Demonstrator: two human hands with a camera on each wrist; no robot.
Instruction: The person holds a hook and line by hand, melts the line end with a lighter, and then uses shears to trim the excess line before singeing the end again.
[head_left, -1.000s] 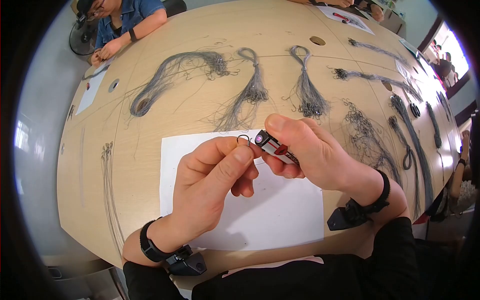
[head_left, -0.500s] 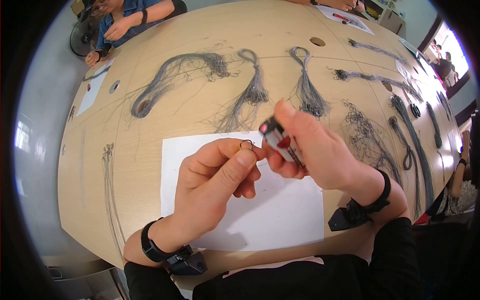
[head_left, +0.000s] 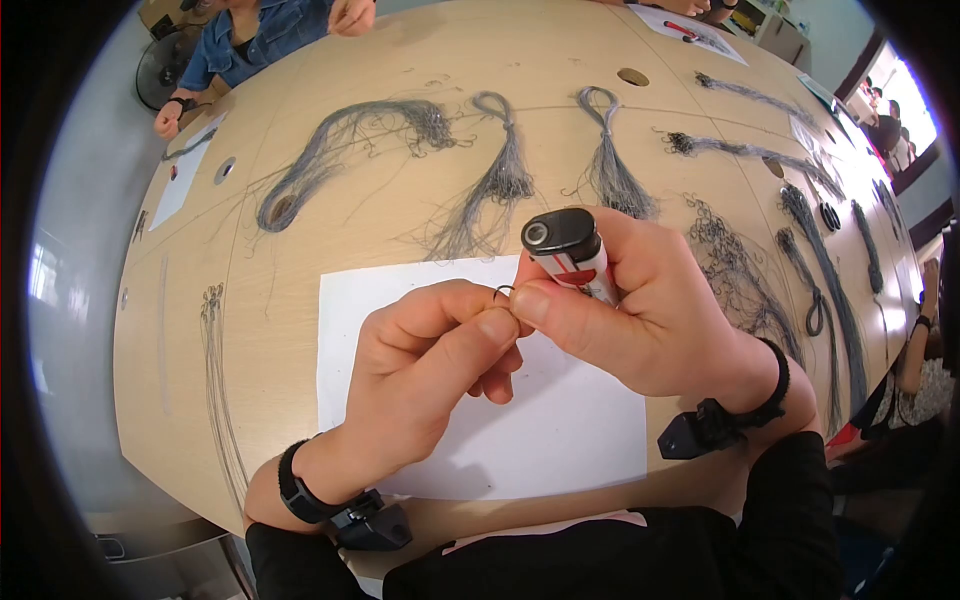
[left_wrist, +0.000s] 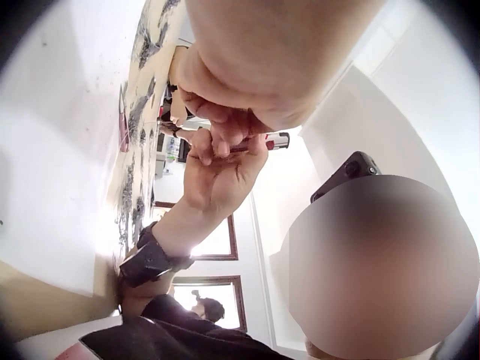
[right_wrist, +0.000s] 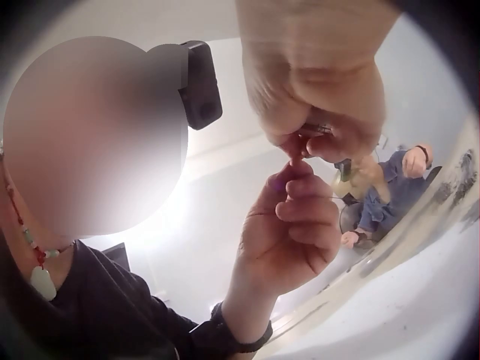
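In the head view, my left hand [head_left: 425,365] pinches a small dark fishing hook [head_left: 505,288] between thumb and forefinger, over the white paper. Only the hook's curved bend shows above the fingertips. My right hand [head_left: 655,310] grips a white and red lighter [head_left: 572,242] with a black end that carries a round lens. The lens end points up. The right thumb tip sits right at the hook, against the left fingertips. In the left wrist view the lighter [left_wrist: 279,141] sticks out past the right hand's fingers. A faint purple spot shows on the left fingers [right_wrist: 281,184] in the right wrist view.
White paper [head_left: 560,440] lies under both hands. Bundles of hooks on grey line [head_left: 610,150] lie across the table, with a loose tangle [head_left: 735,265] at right and a thin bundle [head_left: 215,350] at left. Another person [head_left: 265,45] sits at the far left.
My right hand has rolled the lighter from pointing at the hook to lens end up, and its thumb has come down to the hook. The left hand has barely moved.
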